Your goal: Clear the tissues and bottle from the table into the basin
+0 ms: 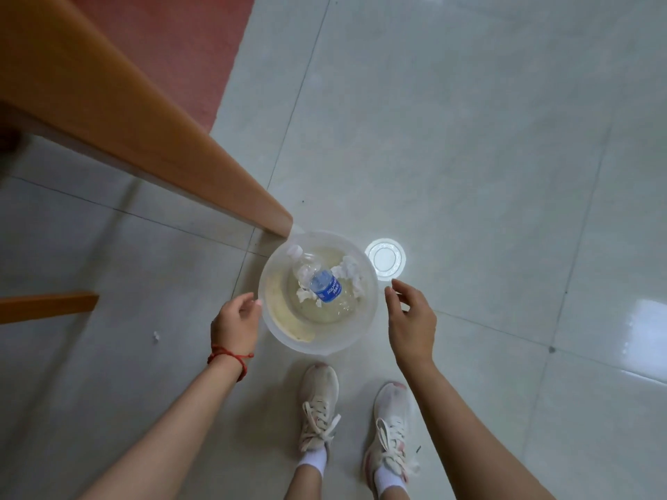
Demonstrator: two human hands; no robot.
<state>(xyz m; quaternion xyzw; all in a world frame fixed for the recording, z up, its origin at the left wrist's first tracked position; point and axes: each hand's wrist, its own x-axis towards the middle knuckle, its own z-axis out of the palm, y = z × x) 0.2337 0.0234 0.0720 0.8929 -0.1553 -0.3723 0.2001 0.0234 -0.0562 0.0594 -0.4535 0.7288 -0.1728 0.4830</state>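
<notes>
Nearest the camera, two pale laced shoes [355,427] were seen planted on the tiled floor [469,138], the forearms reaching forward above them. The left hand [236,324] (a red thread at its wrist) was held just beside the left wall of the basin [278,330], fingers loosely curled and holding nothing; whether the fingertips touched the rim could not be told. The right hand [411,319] was held a little apart from the right side of the rim, its fingers relaxed, slightly spread and empty. Between the two hands the translucent basin was set on the floor. Inside it the bottle [319,281] was laid on its side, long axis running from the white cap at far left to the base at near right, with crumpled tissues [350,270] around it. The task appeared essentially done; a two-handed lift would have found the left hand nearer. Beyond, a table leg [180,157] was seen meeting the floor just behind the basin.
</notes>
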